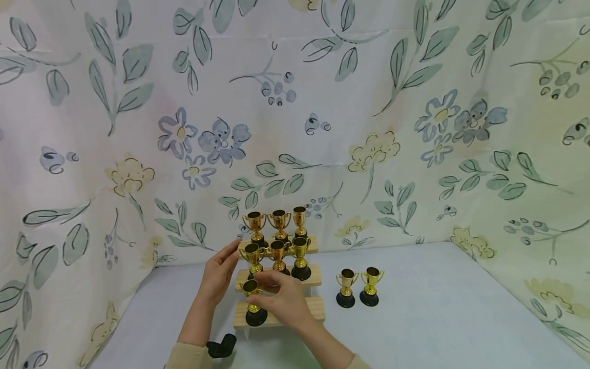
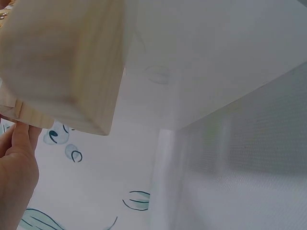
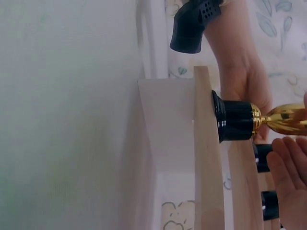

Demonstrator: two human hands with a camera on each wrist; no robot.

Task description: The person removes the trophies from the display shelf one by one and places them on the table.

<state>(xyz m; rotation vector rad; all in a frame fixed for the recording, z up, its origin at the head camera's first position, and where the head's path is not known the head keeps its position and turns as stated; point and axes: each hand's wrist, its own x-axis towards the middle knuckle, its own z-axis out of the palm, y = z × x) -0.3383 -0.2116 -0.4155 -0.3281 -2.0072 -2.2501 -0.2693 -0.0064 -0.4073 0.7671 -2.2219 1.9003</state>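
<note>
A small gold trophy cup (image 1: 256,316) with a black base stands upright on the lowest wooden step of a three-tier display stand (image 1: 317,309). My right hand (image 1: 288,301) pinches its cup between thumb and fingers; in the right wrist view the black base (image 3: 237,120) sits on the step. At the stand's left side, my left hand (image 1: 217,277) has its fingers extended and touches the end of the top step, also visible in the left wrist view beside the wood (image 2: 36,115). Trophies (image 1: 301,264) fill the middle step, partly hidden by my right hand, and more trophies (image 1: 278,220) line the top step.
Two more gold trophies, one (image 1: 345,293) beside the other (image 1: 370,292), stand on the white tabletop (image 1: 451,307) right of the stand. A black wrist device (image 1: 222,346) sits by my left forearm. Floral cloth (image 1: 295,128) hangs behind.
</note>
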